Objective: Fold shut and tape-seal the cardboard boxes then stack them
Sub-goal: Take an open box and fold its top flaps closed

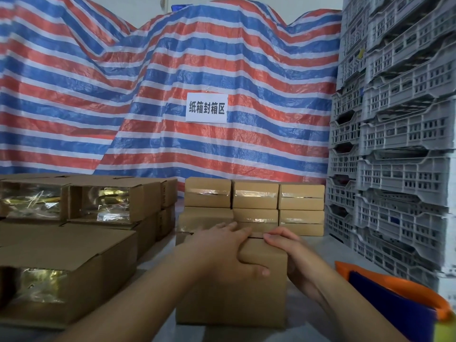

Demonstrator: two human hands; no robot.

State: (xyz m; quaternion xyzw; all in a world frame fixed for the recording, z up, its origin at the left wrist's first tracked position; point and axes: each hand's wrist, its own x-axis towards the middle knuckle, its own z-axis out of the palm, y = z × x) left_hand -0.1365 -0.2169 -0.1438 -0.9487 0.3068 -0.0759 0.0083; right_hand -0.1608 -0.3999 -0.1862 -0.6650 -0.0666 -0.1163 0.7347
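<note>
A brown cardboard box (232, 297) stands on the grey table right in front of me, its top flaps folded down with a narrow dark seam between them. My left hand (222, 253) lies over the top left flap, fingers spread toward the seam and thumb hooked over the front edge. My right hand (283, 245) grips the box's right top edge, fingers curled over the flap at the seam. Behind it stand taped, sealed boxes (255, 196) stacked in two layers.
Open boxes (108, 201) with gold foil packets inside are piled at the left. Grey plastic crates (399, 144) tower along the right. An orange and blue object (394, 299) sits at the lower right. A striped tarp with a paper sign (206, 107) hangs behind.
</note>
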